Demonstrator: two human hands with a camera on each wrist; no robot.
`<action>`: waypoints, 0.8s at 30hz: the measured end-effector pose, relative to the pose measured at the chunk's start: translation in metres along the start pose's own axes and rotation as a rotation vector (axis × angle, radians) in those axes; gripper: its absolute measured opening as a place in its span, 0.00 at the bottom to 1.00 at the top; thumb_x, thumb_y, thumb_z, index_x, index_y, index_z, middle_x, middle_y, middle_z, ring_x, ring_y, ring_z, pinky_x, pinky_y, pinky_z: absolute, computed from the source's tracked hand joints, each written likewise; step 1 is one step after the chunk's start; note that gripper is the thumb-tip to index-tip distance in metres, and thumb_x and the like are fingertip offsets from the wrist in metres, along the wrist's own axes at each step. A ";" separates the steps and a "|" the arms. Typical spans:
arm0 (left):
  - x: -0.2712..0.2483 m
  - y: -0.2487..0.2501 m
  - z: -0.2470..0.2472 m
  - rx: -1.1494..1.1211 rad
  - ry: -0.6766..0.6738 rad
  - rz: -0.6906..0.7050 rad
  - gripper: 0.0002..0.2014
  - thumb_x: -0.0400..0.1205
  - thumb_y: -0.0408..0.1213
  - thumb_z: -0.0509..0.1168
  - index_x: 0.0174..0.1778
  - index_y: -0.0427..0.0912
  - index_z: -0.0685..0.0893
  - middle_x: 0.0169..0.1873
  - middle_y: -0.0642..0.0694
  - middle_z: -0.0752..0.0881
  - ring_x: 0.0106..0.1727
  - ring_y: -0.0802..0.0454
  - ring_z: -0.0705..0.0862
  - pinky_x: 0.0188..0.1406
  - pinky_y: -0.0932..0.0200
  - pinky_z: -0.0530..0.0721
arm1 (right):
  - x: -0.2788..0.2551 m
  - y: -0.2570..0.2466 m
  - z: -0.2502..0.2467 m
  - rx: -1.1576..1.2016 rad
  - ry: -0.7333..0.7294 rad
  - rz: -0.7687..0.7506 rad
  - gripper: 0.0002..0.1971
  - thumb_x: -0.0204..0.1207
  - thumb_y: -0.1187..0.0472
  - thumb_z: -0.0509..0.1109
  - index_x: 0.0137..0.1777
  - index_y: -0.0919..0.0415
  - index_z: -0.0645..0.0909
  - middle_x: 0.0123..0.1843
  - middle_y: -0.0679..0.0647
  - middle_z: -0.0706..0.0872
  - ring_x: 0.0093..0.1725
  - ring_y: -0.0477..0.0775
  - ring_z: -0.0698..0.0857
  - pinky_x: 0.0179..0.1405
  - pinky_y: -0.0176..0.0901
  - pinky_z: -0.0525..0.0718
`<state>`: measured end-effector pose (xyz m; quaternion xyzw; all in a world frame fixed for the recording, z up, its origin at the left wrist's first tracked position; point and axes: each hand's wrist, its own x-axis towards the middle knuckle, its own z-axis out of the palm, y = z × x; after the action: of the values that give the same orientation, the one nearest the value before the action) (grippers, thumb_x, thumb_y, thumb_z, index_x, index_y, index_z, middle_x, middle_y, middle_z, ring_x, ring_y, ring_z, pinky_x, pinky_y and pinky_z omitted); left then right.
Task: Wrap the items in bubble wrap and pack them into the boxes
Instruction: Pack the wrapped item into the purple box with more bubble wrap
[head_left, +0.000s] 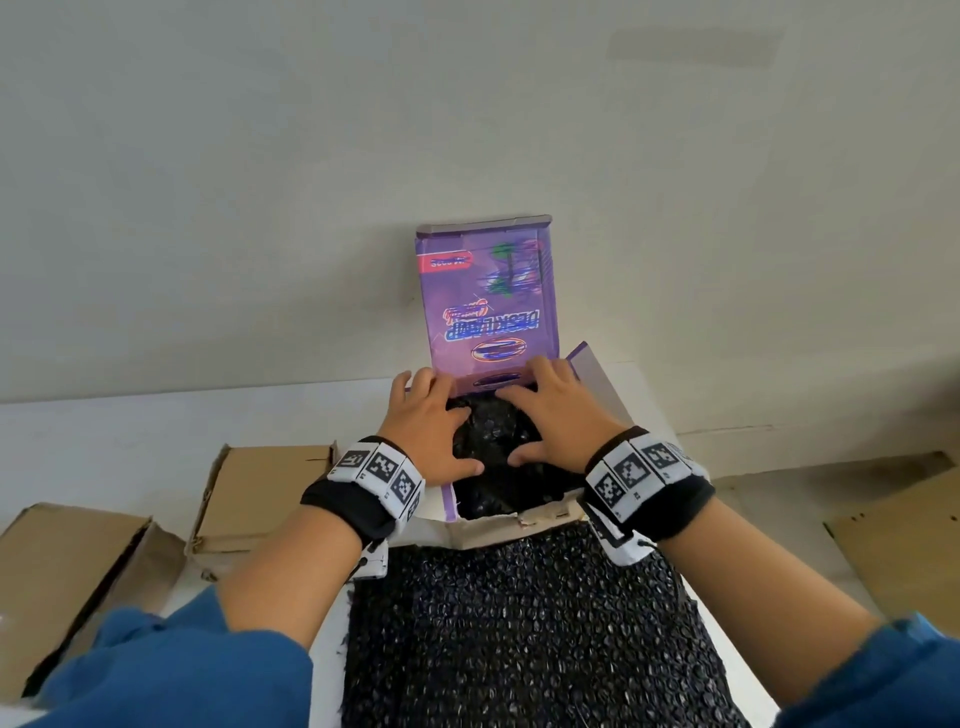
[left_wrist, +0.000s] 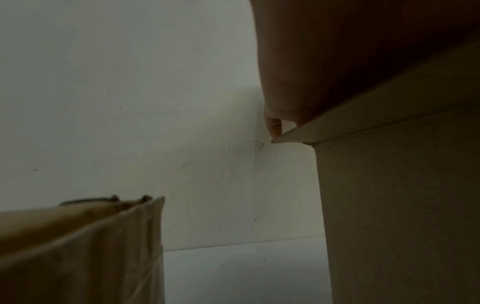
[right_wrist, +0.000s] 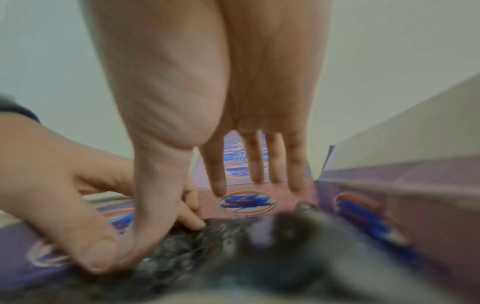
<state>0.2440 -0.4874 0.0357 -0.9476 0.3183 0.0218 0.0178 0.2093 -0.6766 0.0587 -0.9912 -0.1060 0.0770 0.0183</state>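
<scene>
Head camera: above, facing down and forward at the purple box (head_left: 488, 306) against the wall. Right wrist camera: close, facing into that box (right_wrist: 246, 202); left wrist camera: low outside, wall-facing.

purple box lid (head_left: 488, 296), upside-down "DESK LAMP"

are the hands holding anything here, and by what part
Nothing is gripped. The left hand and right hand press flat on top of the black bubble-wrapped bundle inside the purple box.

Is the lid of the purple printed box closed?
No, the purple printed box has its lid standing upright against the wall.
</scene>
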 end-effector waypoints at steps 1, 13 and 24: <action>0.000 0.001 0.000 -0.002 -0.003 0.001 0.36 0.70 0.70 0.60 0.71 0.54 0.76 0.66 0.48 0.67 0.72 0.44 0.58 0.77 0.42 0.50 | -0.001 -0.003 0.003 0.054 -0.089 0.000 0.47 0.62 0.37 0.77 0.80 0.47 0.62 0.73 0.61 0.63 0.72 0.66 0.63 0.72 0.61 0.71; -0.001 0.000 0.012 -0.131 0.052 -0.044 0.30 0.72 0.63 0.61 0.68 0.52 0.79 0.67 0.52 0.70 0.74 0.46 0.56 0.73 0.47 0.48 | 0.019 -0.018 0.063 -0.057 -0.508 0.122 0.55 0.68 0.36 0.73 0.81 0.37 0.34 0.81 0.66 0.44 0.80 0.78 0.48 0.72 0.73 0.68; -0.047 0.015 0.007 -0.417 0.412 -0.124 0.20 0.74 0.51 0.68 0.60 0.48 0.83 0.66 0.43 0.74 0.69 0.40 0.67 0.66 0.44 0.68 | -0.044 -0.002 -0.018 0.413 0.006 -0.021 0.22 0.78 0.51 0.69 0.71 0.56 0.77 0.69 0.58 0.78 0.71 0.55 0.73 0.70 0.38 0.65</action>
<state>0.1977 -0.4708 0.0309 -0.9329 0.2452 -0.1073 -0.2410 0.1692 -0.6841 0.0828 -0.9655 -0.0981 0.0938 0.2221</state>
